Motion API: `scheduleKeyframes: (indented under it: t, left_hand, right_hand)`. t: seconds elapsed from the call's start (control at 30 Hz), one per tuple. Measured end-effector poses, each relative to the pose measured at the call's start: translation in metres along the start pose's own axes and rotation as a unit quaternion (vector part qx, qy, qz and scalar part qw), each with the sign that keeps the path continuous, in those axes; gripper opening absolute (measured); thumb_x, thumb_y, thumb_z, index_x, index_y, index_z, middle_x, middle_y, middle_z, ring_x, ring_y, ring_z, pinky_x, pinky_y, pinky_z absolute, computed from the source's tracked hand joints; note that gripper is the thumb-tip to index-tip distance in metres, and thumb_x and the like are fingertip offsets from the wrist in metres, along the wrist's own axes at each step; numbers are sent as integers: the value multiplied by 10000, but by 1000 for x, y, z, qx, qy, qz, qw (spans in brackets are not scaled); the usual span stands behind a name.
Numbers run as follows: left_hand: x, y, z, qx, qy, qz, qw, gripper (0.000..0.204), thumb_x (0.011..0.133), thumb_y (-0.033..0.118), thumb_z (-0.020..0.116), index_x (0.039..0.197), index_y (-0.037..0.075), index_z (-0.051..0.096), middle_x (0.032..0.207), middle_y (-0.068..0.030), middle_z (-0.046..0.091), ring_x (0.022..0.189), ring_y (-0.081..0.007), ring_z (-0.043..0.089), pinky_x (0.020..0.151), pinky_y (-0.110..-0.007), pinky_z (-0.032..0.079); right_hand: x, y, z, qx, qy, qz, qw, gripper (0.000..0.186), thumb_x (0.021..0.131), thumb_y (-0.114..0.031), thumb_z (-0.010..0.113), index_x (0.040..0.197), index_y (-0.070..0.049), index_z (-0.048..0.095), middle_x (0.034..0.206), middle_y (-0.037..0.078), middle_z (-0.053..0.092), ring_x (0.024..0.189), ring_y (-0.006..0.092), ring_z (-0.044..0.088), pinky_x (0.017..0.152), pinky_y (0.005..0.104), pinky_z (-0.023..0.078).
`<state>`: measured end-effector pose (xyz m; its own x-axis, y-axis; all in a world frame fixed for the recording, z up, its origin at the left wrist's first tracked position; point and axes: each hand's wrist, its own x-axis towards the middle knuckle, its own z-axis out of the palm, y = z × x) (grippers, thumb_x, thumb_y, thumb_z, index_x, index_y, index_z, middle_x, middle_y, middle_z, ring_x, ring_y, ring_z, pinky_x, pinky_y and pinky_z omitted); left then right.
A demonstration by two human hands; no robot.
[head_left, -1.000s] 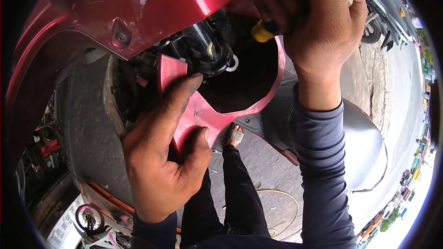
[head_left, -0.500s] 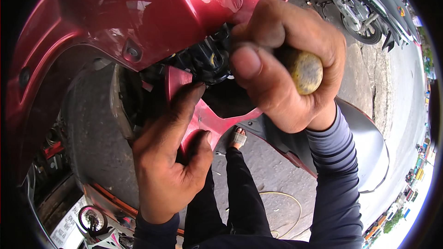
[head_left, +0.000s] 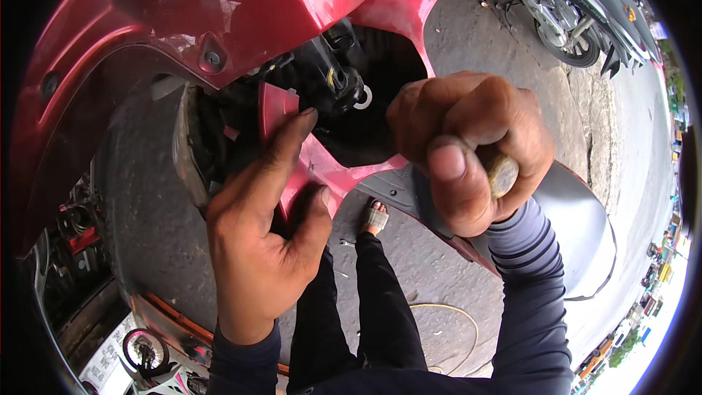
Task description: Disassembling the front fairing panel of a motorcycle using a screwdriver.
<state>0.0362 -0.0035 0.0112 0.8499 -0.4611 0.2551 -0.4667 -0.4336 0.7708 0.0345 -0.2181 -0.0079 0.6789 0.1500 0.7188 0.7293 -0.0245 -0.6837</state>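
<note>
With the left hand (head_left: pixel 256 238) gripping the red panel (head_left: pixel 316 164) below the glossy fairing (head_left: pixel 241 0) and the right hand (head_left: pixel 472 148) closed around the yellow-ended handle (head_left: pixel 504 178), I should brace the panel evenly and guide the handle without jolting.
</note>
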Motion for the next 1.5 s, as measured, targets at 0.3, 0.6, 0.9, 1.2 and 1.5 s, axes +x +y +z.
scheduleKeyframes:
  t: [0.3,0.6,0.9,1.2,1.5]
  left_hand:
    - [-1,6,-4,-12,-30,-30,999,566,767,-63,613,1331,-100,586,1307,-229,655,1276,-291,601,1101,-374,407]
    - [-2,7,-5,-19,-30,-35,999,551,791,-43,624,1339,-89,587,1302,-223,660,1261,-276,606,1088,-372,419]
    - [-5,9,-4,-22,-26,-47,998,557,798,-68,631,1353,-84,581,1311,-219,658,1268,-261,602,1089,-347,409]
    - [-6,11,-3,-34,-19,-71,997,556,803,-77,630,1357,-87,577,1334,-214,648,1293,-257,584,1095,-341,400]
    - [-4,11,-6,-28,-18,-57,998,556,796,-79,625,1350,-83,584,1323,-224,651,1286,-270,592,1100,-360,404]
  right_hand:
    - [48,12,-4,-51,191,76,977,271,927,-200,678,762,-28,548,736,56,645,638,78,524,596,241,427]
    - [33,44,-15,-38,149,13,988,237,878,-103,650,722,-42,481,685,48,607,614,79,497,564,242,401]
    - [50,42,-26,-133,123,-17,983,215,872,-49,591,698,-34,466,624,30,574,539,69,457,499,235,364]
    - [58,53,-27,38,150,74,985,257,967,-54,526,717,-26,471,532,14,528,417,64,446,400,238,321]
    - [53,46,-17,-77,239,88,964,247,979,-80,577,747,-35,505,567,3,549,442,62,478,412,226,335]
